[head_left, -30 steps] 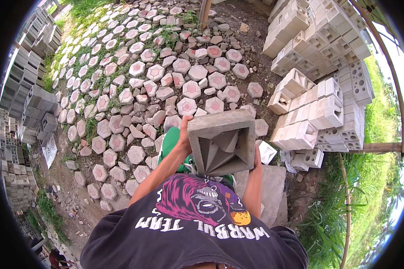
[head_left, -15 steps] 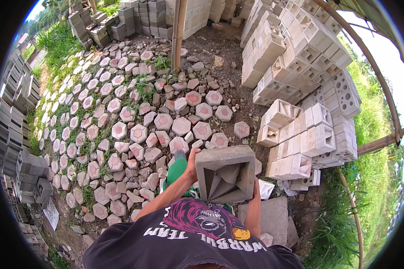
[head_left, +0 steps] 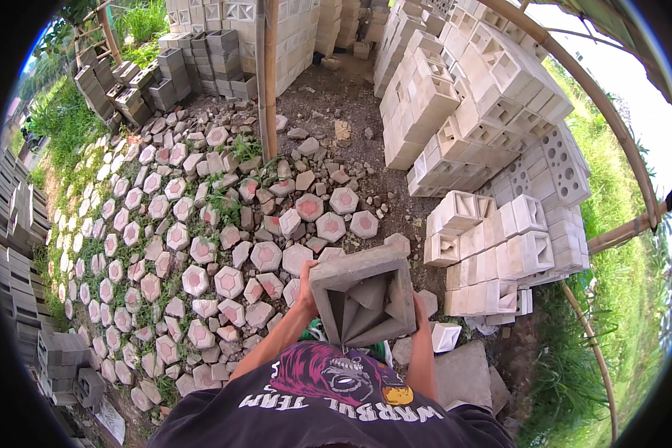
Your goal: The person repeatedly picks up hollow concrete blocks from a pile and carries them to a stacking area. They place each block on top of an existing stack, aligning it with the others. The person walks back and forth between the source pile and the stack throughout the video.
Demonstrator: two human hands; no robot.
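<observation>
The left hand (head_left: 307, 289) gripped the left side of the gray concrete block (head_left: 367, 300), which was held above the ground (head_left: 315, 95) in front of the dark printed shirt (head_left: 306, 418), its angular recess facing the wearer. The right hand (head_left: 420, 305) held the opposite side, its fingers partly hidden. Hexagonal pavers (head_left: 229, 282) lay ahead and to the left, and stacked pale blocks (head_left: 493, 257) stood to the right.

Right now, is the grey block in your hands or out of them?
In them: left hand at one side of the block, right hand at the other. Its underside is hidden.
</observation>
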